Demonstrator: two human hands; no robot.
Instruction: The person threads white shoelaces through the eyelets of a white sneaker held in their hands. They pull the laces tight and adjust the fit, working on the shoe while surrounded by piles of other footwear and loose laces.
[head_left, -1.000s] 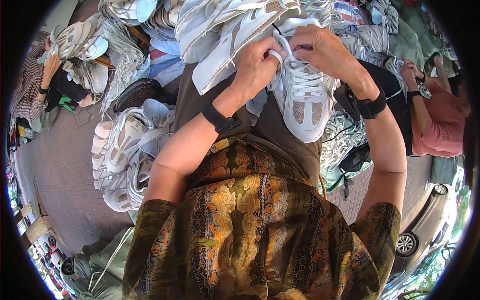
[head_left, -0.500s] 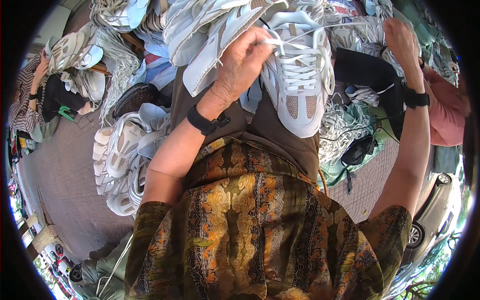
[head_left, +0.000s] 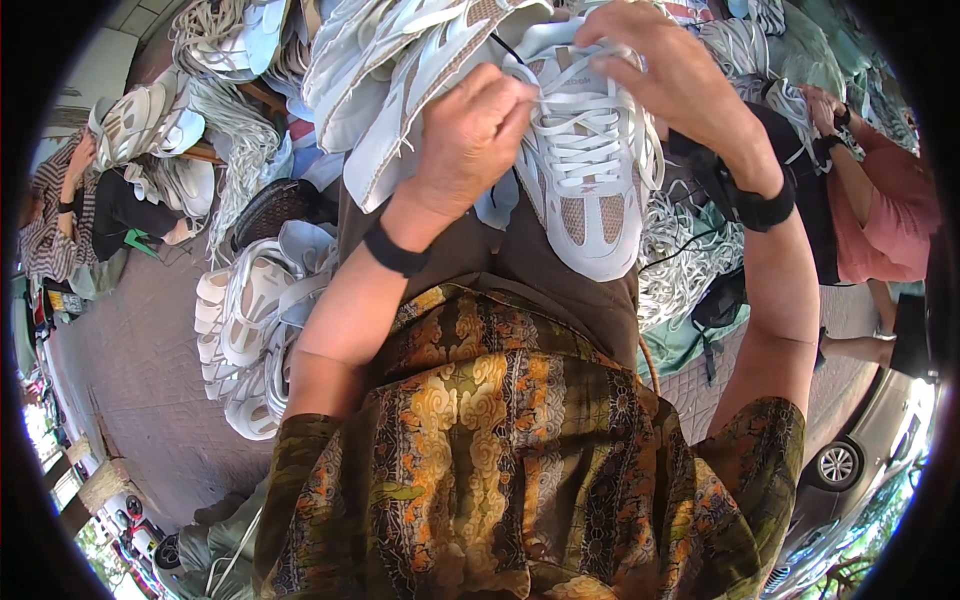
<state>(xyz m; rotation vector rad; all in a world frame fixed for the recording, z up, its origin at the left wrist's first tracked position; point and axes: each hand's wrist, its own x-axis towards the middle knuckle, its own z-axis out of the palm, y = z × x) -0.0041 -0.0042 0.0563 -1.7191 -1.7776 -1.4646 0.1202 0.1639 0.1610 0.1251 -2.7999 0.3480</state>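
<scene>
Fingers of the left hand [head_left: 462, 150] are curled tightly together, and a flat white fabric lace [head_left: 588, 155] seems to be pinched at their tips, although the exact grip is partly hidden. By the right hand [head_left: 675, 80], thumb and forefinger are held apart with a moderate gap, above the pale padded tongue [head_left: 577, 76]; nothing is seen to be gripped between them, and whether the lace is touched there cannot be told. Half a second ago the right hand was stretched far to the right with a strand drawn out; now it has been brought back, so the long pull can be judged as finished, and the lacing is again attended to near its top. The white and light-grey shoe upper with beige mesh panels [head_left: 592, 235] is laid on the brown cloth trousers [head_left: 590, 308], toe toward the body, just right of a stack of similar pale uppers [head_left: 378, 105].
</scene>
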